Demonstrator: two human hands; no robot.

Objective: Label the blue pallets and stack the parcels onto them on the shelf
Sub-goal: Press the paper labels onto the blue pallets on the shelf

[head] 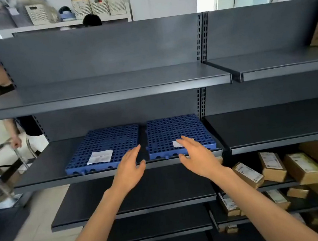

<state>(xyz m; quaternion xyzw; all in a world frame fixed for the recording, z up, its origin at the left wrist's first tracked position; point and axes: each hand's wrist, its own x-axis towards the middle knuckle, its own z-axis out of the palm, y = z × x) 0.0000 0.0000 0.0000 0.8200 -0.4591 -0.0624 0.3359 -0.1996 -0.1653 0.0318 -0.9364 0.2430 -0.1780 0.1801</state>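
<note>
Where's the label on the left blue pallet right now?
Head view: the white label lies near the front of the left blue pallet, left of the left hand.

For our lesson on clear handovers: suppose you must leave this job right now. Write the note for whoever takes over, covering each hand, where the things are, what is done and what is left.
Left hand: open, empty, in front of the gap between the pallets.
Right hand: open, empty, over the front of the right pallet, partly covering the right label.
Things: left pallet and right pallet lie side by side on the middle shelf; the left label lies on the left pallet. Parcels sit on the lower shelves to the right.
Done: both pallets appear labelled.
Left: stack the parcels on the pallets; none is there yet.
</note>
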